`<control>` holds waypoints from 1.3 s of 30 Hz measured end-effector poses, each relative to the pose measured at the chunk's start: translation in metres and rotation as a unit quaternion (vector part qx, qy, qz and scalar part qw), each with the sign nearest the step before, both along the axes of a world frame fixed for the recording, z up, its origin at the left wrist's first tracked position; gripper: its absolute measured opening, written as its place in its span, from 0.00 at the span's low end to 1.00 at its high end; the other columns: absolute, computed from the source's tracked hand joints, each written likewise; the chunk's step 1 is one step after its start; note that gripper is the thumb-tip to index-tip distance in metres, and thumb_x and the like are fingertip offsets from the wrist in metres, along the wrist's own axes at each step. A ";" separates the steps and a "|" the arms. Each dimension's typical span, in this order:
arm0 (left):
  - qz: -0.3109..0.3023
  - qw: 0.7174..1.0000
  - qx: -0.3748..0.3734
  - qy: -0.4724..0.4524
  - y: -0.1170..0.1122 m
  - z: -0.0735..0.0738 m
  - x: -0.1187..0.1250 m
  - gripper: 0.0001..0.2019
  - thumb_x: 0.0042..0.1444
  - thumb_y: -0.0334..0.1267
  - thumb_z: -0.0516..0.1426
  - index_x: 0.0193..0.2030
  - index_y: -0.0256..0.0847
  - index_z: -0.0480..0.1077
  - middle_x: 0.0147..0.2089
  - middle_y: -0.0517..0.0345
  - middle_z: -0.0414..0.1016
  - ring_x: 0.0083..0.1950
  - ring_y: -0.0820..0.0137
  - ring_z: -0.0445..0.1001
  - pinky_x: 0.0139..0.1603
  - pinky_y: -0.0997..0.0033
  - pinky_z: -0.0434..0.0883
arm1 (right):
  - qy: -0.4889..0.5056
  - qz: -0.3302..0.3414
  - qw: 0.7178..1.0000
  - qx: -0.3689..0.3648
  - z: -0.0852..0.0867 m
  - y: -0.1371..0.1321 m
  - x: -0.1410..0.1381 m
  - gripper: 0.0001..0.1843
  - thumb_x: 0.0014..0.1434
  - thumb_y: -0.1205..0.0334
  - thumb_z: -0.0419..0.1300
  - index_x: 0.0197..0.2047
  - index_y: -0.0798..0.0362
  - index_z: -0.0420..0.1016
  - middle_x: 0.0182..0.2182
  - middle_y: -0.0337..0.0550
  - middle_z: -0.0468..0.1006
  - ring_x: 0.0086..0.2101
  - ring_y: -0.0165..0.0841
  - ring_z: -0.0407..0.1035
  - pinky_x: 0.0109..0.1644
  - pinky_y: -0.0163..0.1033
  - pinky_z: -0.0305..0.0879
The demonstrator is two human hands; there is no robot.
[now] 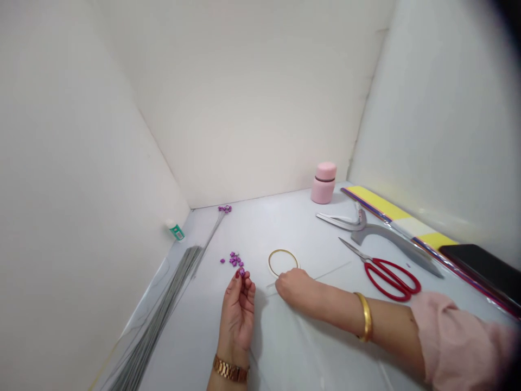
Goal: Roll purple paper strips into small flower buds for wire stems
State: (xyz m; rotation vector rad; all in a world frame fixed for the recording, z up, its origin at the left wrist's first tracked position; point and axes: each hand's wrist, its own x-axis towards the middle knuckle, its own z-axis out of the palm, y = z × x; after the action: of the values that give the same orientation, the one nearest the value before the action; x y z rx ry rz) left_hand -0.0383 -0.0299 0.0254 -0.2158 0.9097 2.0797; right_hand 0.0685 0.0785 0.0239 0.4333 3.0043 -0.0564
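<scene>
Pinching a small purple bead (242, 272) between the fingertips, the left hand (237, 315) stands raised above the white tabletop (285, 228), with the fingers closed together on the bead. A rose-gold watch (230, 371) sits on that wrist. Just beyond the fingertips lies a loose cluster of purple beads (233, 260).

The right hand (293, 285) rests on the tabletop, touching the lower edge of a thin gold ring (283, 263). Its fingers are curled under and partly hidden, so whether they are clamped on the ring cannot be determined. A gold bangle (364, 316) and a pink sleeve (459, 336) mark that arm.

For good control, hold a bead at the very tips of the fingers, with pressure light but steady. Keep the wrist raised and clear of the loose beads. Steady the ring with the other hand, flat against the tabletop.

Further back stand a pink jar (324, 183), red-handled scissors (391, 277), metal pliers (378, 233), and yellow paper (391, 217). A bundle of grey wires (154, 309) lies along the left wall.
</scene>
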 end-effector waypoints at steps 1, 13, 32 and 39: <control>0.001 1.000 0.000 -0.004 0.000 0.001 -0.001 0.09 0.55 0.22 0.52 0.30 0.33 0.71 0.28 0.56 0.76 0.26 0.78 0.76 0.29 0.80 0.76 | -0.006 -0.004 1.000 0.014 0.003 0.001 0.006 0.06 0.60 0.68 0.53 0.35 0.60 0.70 0.29 0.40 0.73 0.27 0.28 0.69 0.30 0.35 0.66; 0.003 1.000 0.011 0.007 -0.002 -0.003 0.003 0.07 0.54 0.21 0.54 0.32 0.33 0.71 0.29 0.56 0.77 0.27 0.78 0.76 0.30 0.80 0.76 | 0.019 0.043 0.996 0.074 0.101 0.031 0.069 0.18 0.42 0.83 0.50 0.32 0.52 0.66 0.26 0.38 0.68 0.20 0.28 0.60 0.23 0.34 0.46; -0.196 0.965 -0.081 0.152 0.004 -0.010 0.033 0.09 0.43 0.34 0.65 0.32 0.34 0.75 0.26 0.58 0.75 0.26 0.78 0.71 0.32 0.81 0.70 | 0.175 -0.235 0.877 -0.380 0.018 -0.025 0.078 0.10 0.62 0.65 0.44 0.34 0.52 0.65 0.19 0.34 0.67 0.20 0.26 0.61 0.24 0.30 0.55; -0.311 0.905 -0.153 0.246 0.003 -0.013 0.036 0.09 0.45 0.39 0.64 0.31 0.36 0.75 0.25 0.60 0.73 0.28 0.77 0.68 0.32 0.81 0.66 | 0.197 -0.269 0.628 -0.703 0.005 -0.023 0.073 0.03 0.58 0.63 0.46 0.34 0.53 0.58 0.14 0.27 0.61 0.12 0.20 0.48 0.14 0.24 0.46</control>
State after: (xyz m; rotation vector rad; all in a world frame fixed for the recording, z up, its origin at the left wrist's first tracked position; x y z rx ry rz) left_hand -0.0025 -0.0264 0.0120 0.4165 1.3943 1.3969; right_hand 0.1417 0.0560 0.0287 1.0315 1.9032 -2.4568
